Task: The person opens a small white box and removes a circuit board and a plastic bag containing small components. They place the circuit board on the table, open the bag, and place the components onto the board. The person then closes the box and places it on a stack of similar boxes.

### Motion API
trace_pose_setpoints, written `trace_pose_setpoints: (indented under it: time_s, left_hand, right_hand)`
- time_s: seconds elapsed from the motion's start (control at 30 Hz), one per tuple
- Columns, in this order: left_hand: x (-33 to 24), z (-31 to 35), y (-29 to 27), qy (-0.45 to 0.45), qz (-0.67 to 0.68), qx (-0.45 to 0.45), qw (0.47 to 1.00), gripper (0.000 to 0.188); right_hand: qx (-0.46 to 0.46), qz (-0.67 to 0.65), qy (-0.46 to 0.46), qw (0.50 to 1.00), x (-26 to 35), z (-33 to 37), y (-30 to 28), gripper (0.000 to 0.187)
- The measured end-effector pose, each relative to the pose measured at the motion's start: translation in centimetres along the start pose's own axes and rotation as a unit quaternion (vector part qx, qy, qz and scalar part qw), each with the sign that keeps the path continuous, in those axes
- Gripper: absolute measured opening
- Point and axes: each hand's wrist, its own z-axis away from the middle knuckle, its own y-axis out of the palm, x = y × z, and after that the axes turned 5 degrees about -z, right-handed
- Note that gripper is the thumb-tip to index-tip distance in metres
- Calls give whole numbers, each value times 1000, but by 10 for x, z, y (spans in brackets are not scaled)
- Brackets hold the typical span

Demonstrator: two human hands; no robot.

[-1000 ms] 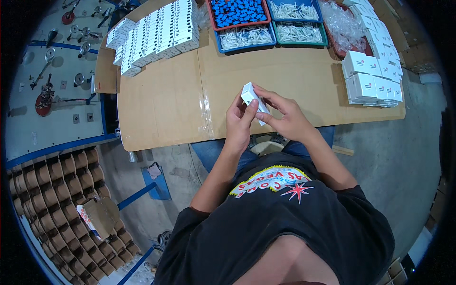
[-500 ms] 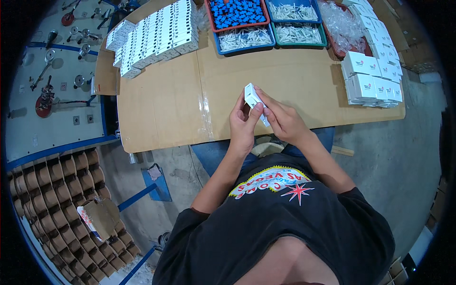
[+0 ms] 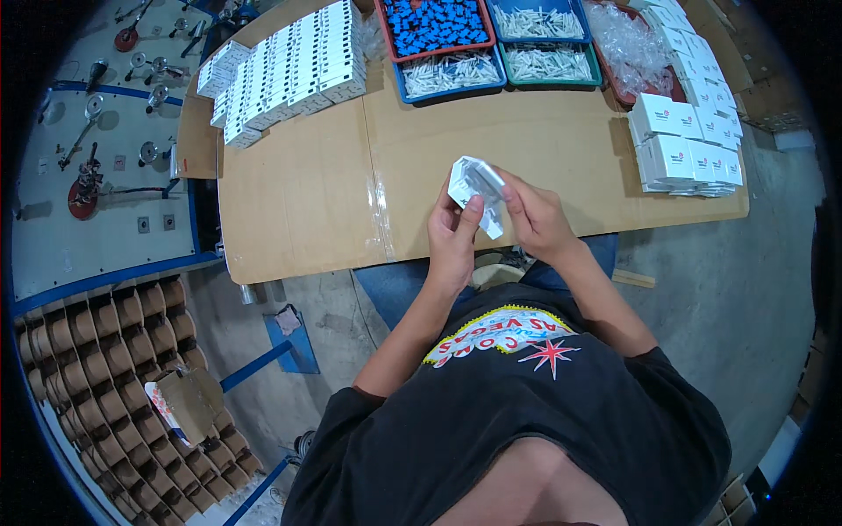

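A small white carton (image 3: pixel 462 181) is between my hands, above the near edge of the cardboard-topped table. One side of it gapes, and a greyish inside shows. My left hand (image 3: pixel 450 244) wraps round its left side, with the thumb on the front. At the carton's right edge, my right hand (image 3: pixel 542 221) pinches a white flap or panel between thumb and fingers. Whether anything lies inside the carton cannot be made out.
Stacked white cartons stand at the back left (image 3: pixel 303 61) and right (image 3: pixel 680 158). Between them are a red tray (image 3: pixel 382 31) of blue pieces, blue and green trays (image 3: pixel 554 85) of white sticks, and clear plastic bags (image 3: pixel 621 48). A cardboard divider grid (image 3: pixel 105 386) is lower left.
The carton's side has come open and its inside now shows. My right hand has shifted a little rightward, drawing the panel away from my left hand.
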Motion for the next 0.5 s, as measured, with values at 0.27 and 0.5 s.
trace_pose_setpoints:
  time_s: [0.27, 0.5]
  left_hand:
    - [-14, -5, 2, 16, 23, 14, 1000, 68]
    - [-11, -11, -2, 36, 65, 0, 997, 53]
  right_hand:
    - [-47, -44, -15, 998, 14, -9, 2, 36]
    - [-96, -106, 19, 990, 0, -10, 10, 36]
